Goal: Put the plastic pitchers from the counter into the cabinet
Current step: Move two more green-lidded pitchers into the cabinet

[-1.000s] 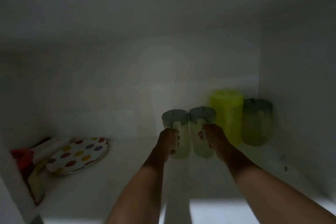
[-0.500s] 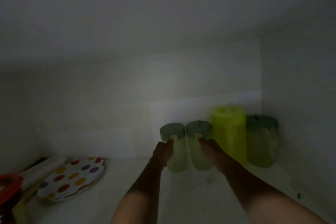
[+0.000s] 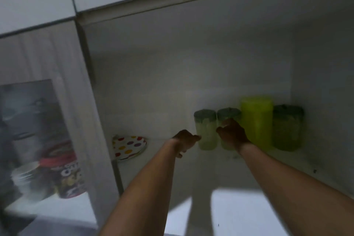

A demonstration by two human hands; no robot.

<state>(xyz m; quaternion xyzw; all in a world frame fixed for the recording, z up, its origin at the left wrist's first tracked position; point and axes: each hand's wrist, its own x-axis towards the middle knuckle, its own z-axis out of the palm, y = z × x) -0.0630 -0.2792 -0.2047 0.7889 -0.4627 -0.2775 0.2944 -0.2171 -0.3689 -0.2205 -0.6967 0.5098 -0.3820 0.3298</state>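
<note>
Two pale green pitchers with grey-green lids stand side by side at the back of the cabinet shelf (image 3: pixel 162 170). My left hand (image 3: pixel 184 141) is just left of the left pitcher (image 3: pixel 206 136), fingers loose, one fingertip at its side. My right hand (image 3: pixel 232 134) lies against the front of the right pitcher (image 3: pixel 229 114) and hides its handle, so I cannot see whether it grips. A taller bright yellow-green pitcher (image 3: pixel 256 122) and a dark green one (image 3: pixel 286 130) stand further right.
A polka-dot plate (image 3: pixel 129 146) lies at the shelf's left. The cabinet's right wall (image 3: pixel 325 101) is close to the dark green pitcher. Left of the opening, a glass-fronted door (image 3: pixel 38 120) shows a red-lidded printed container (image 3: pixel 67 174) and stacked bowls (image 3: pixel 28 178).
The two pale pitchers were pushed back against the rear wall and now stand on the shelf. My left hand has come off its pitcher. My view has pulled back and swung left.
</note>
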